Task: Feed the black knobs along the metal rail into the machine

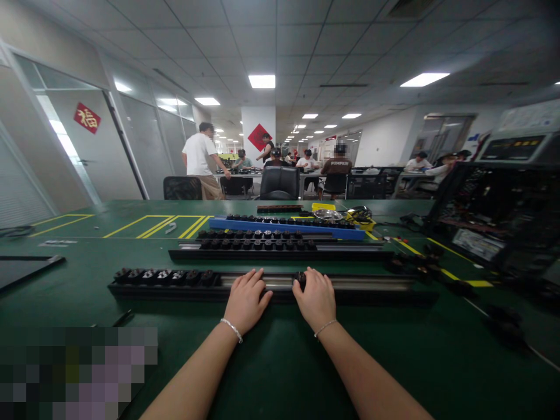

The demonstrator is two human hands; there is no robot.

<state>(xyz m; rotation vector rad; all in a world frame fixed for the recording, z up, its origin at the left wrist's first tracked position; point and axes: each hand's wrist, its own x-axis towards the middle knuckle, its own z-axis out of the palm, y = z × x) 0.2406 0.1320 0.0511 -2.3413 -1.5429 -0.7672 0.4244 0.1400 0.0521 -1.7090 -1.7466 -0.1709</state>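
A long black track (371, 284) with a silvery channel lies across the table in front of me. Several black socket-like modules (164, 276) sit in a row at its left end. My left hand (247, 300) rests on the track to the right of that row, palm down, fingers stretched out and thumb apart. Farther right, my right hand (317, 298) grips a single black module (300, 279) between thumb and fingers at the channel. Its underside is hidden, so I cannot tell whether it is seated in the track.
Behind lie another black track (350, 254) with modules and a blue rail (219, 223) bearing more. Yellow trays (324, 206), a metal dish (328, 216) and cables stand farther back. Loose black parts (503, 324) and an open equipment case (476, 216) are at right. People sit beyond.
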